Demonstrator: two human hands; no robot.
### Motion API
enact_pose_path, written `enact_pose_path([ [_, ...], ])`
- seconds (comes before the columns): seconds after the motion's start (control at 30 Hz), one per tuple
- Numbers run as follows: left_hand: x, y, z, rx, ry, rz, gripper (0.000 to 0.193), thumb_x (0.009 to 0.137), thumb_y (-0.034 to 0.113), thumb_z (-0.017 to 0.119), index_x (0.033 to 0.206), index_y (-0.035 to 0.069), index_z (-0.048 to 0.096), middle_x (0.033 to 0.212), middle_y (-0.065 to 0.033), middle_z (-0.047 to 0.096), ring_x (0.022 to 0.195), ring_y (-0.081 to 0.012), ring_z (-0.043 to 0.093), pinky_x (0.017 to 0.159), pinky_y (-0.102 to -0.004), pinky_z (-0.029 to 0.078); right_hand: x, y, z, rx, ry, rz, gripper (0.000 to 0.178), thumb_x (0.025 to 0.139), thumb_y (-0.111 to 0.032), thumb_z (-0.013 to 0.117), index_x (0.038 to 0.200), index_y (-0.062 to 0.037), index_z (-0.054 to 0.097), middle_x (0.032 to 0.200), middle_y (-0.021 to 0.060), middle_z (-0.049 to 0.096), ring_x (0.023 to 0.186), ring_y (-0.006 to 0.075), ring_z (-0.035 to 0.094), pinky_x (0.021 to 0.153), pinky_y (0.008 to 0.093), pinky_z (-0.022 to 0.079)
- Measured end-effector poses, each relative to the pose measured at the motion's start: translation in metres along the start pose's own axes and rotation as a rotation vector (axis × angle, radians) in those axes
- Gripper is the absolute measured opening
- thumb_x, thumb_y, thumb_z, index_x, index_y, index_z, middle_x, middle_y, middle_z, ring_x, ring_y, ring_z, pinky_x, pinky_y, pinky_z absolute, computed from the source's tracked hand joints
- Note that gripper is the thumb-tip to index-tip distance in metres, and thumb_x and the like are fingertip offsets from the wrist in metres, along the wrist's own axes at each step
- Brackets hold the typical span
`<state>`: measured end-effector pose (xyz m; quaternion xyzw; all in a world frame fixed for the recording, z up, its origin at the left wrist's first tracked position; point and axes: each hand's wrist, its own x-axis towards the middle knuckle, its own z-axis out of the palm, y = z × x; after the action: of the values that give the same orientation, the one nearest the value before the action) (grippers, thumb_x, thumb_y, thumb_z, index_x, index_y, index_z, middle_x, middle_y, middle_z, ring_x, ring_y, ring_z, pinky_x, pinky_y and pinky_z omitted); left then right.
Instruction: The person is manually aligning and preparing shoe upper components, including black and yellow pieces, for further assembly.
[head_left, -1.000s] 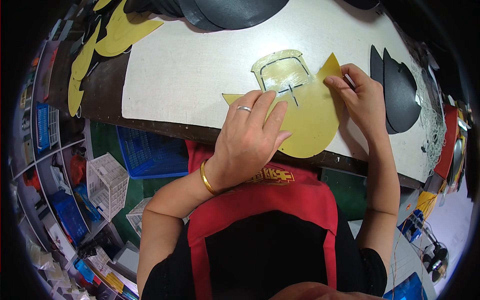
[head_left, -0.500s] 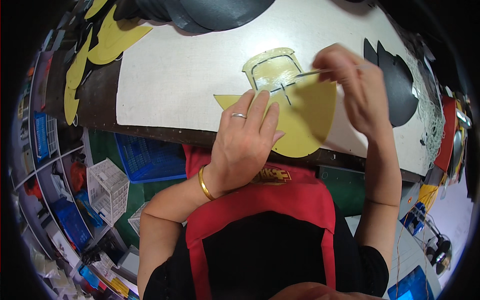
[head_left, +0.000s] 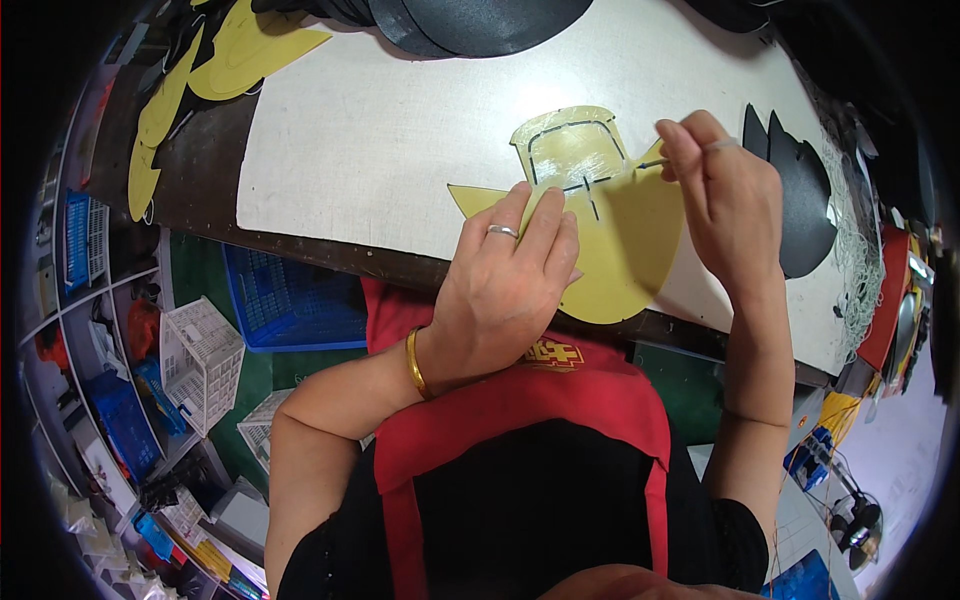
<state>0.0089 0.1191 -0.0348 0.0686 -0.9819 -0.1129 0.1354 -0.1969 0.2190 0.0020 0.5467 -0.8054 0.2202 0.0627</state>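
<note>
A flat yellow cut-out piece [head_left: 632, 255] with a pointed left corner lies at the front of the white work board. On its upper part sits a glossy patch [head_left: 570, 150] outlined with black dashes, and a dashed cross mark stands just below. My left hand [head_left: 510, 260], with a ring and a bangle, presses on the piece with its fingers stretched out. Pinched in my right hand [head_left: 730, 195] is a slim pen-like tool [head_left: 650, 164]. Its dark tip hovers near the right edge of the glossy patch; whether it touches I cannot tell.
The white board [head_left: 340, 150] covers the dark table. Black cut pieces [head_left: 800, 200] and a tangle of pale threads [head_left: 855, 260] lie at the right. More yellow pieces [head_left: 235, 65] are at the far left, black ones [head_left: 480, 22] at the back. A blue crate [head_left: 285, 300] stands below the table edge.
The tool's tip has shifted slightly right, off the glossy patch's corner. My left hand stays on the yellow piece. The whole view has shifted a little.
</note>
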Motion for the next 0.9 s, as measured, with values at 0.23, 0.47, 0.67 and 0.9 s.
enact_pose_path([
  [0.23, 0.002, 0.001, 0.002, 0.012, 0.009, 0.025, 0.054, 0.077, 0.022, 0.077, 0.122, -0.004, 0.061, 0.131, -0.0189, 0.057, 0.121, -0.035, 0.055, 0.094, -0.0438, 0.045, 0.003, -0.015, 0.015, 0.424, 0.004, -0.024, 0.026, 0.101, -0.03, 0.059, 0.095, -0.0071, 0.07, 0.064, 0.0084, 0.065, 0.056, 0.027, 0.064, 0.054, 0.0339, 0.049],
  [0.47, 0.002, 0.002, 0.002, 0.028, 0.001, 0.023, 0.055, 0.078, 0.023, 0.076, 0.124, -0.004, 0.059, 0.132, -0.0188, 0.056, 0.12, -0.0358, 0.055, 0.096, -0.0445, 0.044, 0.01, -0.022, 0.016, 0.316, -0.222, -0.053, 0.03, 0.101, -0.033, 0.056, 0.095, -0.0081, 0.071, 0.065, 0.0085, 0.066, 0.06, 0.0274, 0.066, 0.057, 0.036, 0.051],
  [0.67, 0.001, 0.002, 0.003, 0.018, -0.003, 0.026, 0.055, 0.078, 0.023, 0.076, 0.123, -0.004, 0.06, 0.127, -0.0175, 0.057, 0.119, -0.0362, 0.055, 0.095, -0.0446, 0.045, -0.007, -0.013, 0.006, 0.561, -0.172, 0.092, 0.023, 0.1, -0.029, 0.059, 0.098, -0.0082, 0.07, 0.072, 0.0094, 0.069, 0.066, 0.0286, 0.069, 0.061, 0.0351, 0.052],
  [0.9, 0.002, 0.001, 0.002, 0.018, -0.004, 0.038, 0.053, 0.079, 0.023, 0.076, 0.122, -0.004, 0.06, 0.122, -0.0165, 0.058, 0.117, -0.0369, 0.056, 0.095, -0.0439, 0.046, -0.007, -0.012, 0.006, 0.148, 0.096, -0.176, 0.019, 0.092, -0.024, 0.07, 0.083, -0.0097, 0.062, 0.061, 0.0067, 0.058, 0.055, 0.0272, 0.06, 0.051, 0.0367, 0.046],
])
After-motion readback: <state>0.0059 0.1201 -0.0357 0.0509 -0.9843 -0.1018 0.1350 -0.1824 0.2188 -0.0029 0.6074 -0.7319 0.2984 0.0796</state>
